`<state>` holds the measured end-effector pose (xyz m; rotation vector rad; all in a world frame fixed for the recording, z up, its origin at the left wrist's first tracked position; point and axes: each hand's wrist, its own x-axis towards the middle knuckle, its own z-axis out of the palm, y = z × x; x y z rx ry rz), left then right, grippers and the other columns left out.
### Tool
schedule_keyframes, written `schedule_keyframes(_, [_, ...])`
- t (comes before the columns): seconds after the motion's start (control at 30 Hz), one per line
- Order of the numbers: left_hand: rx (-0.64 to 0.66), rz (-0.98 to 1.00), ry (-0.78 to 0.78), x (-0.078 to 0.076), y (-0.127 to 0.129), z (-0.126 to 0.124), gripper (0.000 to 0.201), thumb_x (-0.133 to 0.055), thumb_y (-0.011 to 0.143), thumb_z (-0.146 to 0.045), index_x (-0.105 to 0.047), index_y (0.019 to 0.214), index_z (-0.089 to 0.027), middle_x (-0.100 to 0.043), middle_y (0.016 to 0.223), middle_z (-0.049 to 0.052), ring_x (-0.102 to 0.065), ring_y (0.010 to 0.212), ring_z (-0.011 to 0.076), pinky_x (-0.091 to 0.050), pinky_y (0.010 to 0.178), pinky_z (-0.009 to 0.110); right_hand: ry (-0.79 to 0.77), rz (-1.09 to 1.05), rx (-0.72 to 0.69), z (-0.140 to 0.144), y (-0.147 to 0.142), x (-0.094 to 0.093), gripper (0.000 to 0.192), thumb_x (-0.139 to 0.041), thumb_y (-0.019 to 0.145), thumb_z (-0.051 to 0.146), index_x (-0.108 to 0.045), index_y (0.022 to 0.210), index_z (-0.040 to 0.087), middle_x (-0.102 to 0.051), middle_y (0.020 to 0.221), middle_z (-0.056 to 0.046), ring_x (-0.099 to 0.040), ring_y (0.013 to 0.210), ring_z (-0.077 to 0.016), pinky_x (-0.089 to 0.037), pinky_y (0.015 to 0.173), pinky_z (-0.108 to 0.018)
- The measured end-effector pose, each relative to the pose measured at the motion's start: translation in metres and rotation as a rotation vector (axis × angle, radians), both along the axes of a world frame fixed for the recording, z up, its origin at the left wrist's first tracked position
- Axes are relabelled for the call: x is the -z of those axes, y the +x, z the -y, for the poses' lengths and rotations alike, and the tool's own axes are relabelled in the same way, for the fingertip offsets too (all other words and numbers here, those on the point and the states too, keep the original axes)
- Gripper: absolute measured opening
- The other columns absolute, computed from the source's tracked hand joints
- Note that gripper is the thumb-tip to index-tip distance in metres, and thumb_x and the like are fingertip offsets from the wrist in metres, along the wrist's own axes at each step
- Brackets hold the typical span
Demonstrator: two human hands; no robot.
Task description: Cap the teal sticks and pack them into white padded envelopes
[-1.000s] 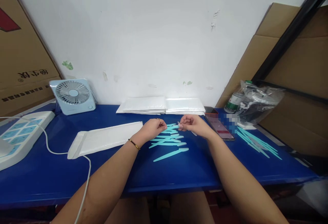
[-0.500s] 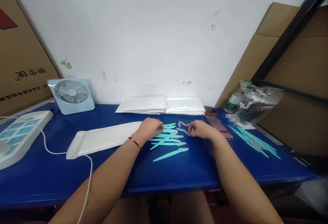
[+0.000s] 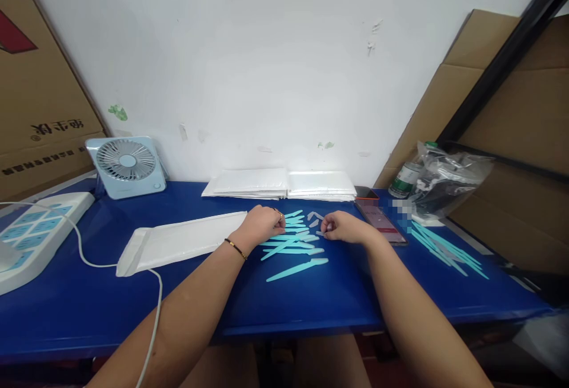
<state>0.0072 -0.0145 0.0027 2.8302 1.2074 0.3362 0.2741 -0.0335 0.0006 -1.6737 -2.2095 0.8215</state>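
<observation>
A loose pile of teal plastic sticks (image 3: 291,241) lies on the blue table (image 3: 311,299) in front of me, one stick (image 3: 297,268) apart at the front. My left hand (image 3: 262,225) rests curled on the pile's left end, fingers closed over the stick ends. A few small clear caps (image 3: 313,217) lie just behind the pile. My right hand (image 3: 345,227) sits on the table right of the pile, fingertips pinched on a small clear cap (image 3: 320,233).
A white padded envelope (image 3: 178,243) lies to the left and a stack of envelopes (image 3: 284,182) by the wall. A phone (image 3: 382,222), more teal sticks (image 3: 444,249), a plastic bag (image 3: 448,183) and a bottle (image 3: 404,178) are at right. A fan (image 3: 127,166), power strip (image 3: 31,234) and cable (image 3: 151,293) are at left.
Both hands held a stick together above the pile a second ago. They have since parted and dropped to the table, the right hand moving to the loose caps.
</observation>
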Motion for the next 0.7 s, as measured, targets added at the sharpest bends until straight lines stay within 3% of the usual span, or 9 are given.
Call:
schedule_keyframes(0.2, [-0.025,-0.06,0.136,0.0,0.004,0.002,0.022,-0.044,0.082,-0.021,-0.064,0.072,-0.018,-0.066,0.069,0.005,-0.059,0.065,0.0168,-0.033,0.064,0.029,0.032,-0.016,-0.014,0.002,-0.003,-0.003,0.008,-0.064,0.063,0.022,-0.065,0.07,0.018,-0.064,0.066,-0.001,-0.056,0.059,-0.0143,-0.04,0.052,-0.023])
schedule_keyframes(0.37, [-0.01,0.012,0.135,0.001,0.001,-0.001,0.022,-0.043,0.085,-0.024,-0.062,0.076,-0.019,-0.067,0.075,0.002,-0.059,0.071,0.0166,-0.032,0.064,0.029,0.177,-0.136,-0.017,-0.001,-0.005,-0.003,0.014,-0.06,0.07,0.026,-0.067,0.079,0.018,-0.064,0.066,-0.001,-0.055,0.06,-0.013,-0.04,0.054,-0.023])
schedule_keyframes(0.6, [-0.004,0.027,0.107,-0.001,0.001,0.0,0.024,-0.041,0.087,-0.026,-0.062,0.078,-0.019,-0.067,0.077,0.003,-0.059,0.074,0.0163,-0.031,0.066,0.028,0.226,-0.248,0.0,-0.001,-0.012,-0.001,0.016,-0.061,0.072,0.027,-0.069,0.081,0.017,-0.069,0.083,-0.005,-0.057,0.064,-0.0141,-0.043,0.057,-0.024])
schedule_keyframes(0.7, [-0.003,0.032,0.101,-0.002,0.001,0.0,0.024,-0.041,0.087,-0.026,-0.062,0.077,-0.019,-0.067,0.078,0.002,-0.059,0.074,0.0162,-0.032,0.066,0.028,0.236,-0.233,-0.012,0.0,-0.014,-0.001,0.015,-0.06,0.072,0.027,-0.07,0.08,0.018,-0.069,0.081,-0.004,-0.057,0.064,-0.0142,-0.044,0.058,-0.025])
